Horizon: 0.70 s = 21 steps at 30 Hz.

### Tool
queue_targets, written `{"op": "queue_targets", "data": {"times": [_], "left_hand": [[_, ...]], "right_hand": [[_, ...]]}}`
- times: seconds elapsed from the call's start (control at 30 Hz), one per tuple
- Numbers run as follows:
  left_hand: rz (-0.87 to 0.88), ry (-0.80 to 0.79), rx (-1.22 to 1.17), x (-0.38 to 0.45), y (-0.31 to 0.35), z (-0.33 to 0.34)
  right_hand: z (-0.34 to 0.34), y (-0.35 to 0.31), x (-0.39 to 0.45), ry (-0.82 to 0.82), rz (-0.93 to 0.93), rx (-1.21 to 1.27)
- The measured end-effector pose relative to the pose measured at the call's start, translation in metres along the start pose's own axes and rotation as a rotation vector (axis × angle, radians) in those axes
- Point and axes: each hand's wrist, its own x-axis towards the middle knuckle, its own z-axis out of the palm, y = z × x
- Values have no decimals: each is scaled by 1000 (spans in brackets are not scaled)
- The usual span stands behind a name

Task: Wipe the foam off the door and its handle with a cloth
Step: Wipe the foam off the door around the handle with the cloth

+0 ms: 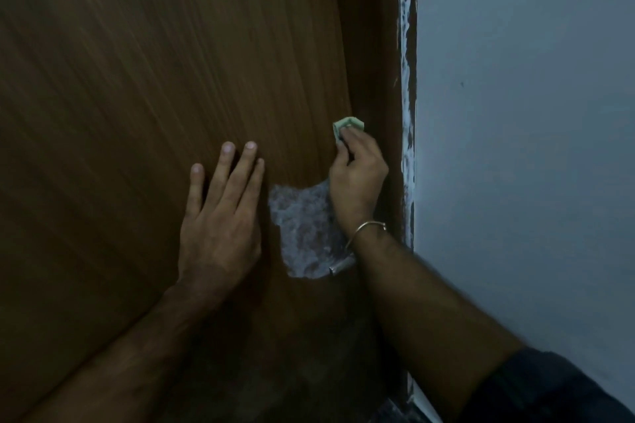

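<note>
Holding entry, one moment, head view:

- Brown wood-grain door: fills left and centre of view, vertical grain, looks dry across its upper part.
- Patch of white-grey foam: on door near its right edge, btwn both hands; mottled, thin in places w/ brown showing through. Not yet wiped.
- Small silver metal handle: sticks out at foam's lower right edge, mostly hidden behind right wrist; foam on it can't be told.
- Small folded pale-green cloth: at door's right edge, just above foam, pinched by right hand.
- Right hand: fingers curled, clamped on cloth, held against door. Judged: set above patch for a downward stroke.
- Left hand: fingers straight and spread apart, palm flat on door just left of foam, holds nothing. Judged: bracing door so it won't swing under wiping pressure.
- Thin metal bangle: on right wrist.
- Dark brown door frame: right of door, white smears along its outer edge.
- Pale blue-grey wall: far right.
</note>
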Motion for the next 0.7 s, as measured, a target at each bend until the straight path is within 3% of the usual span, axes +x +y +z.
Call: {"op": "queue_targets", "data": {"times": [0.13,0.3,0.4,0.7], "left_hand": [[-9,5,-11,-1,-3,0],[-13,19,-10,0,0,2],[-20,7,-11,-2,-1,0],[-8,28,1,-2,0,-3]], "right_hand": [[-4,14,-15,-11,89,-60],[-4,18,-11,-56,27,-103],[-11,29,-22,-75,96,-159],[-13,14,-16,-126,-6,-152]]}}
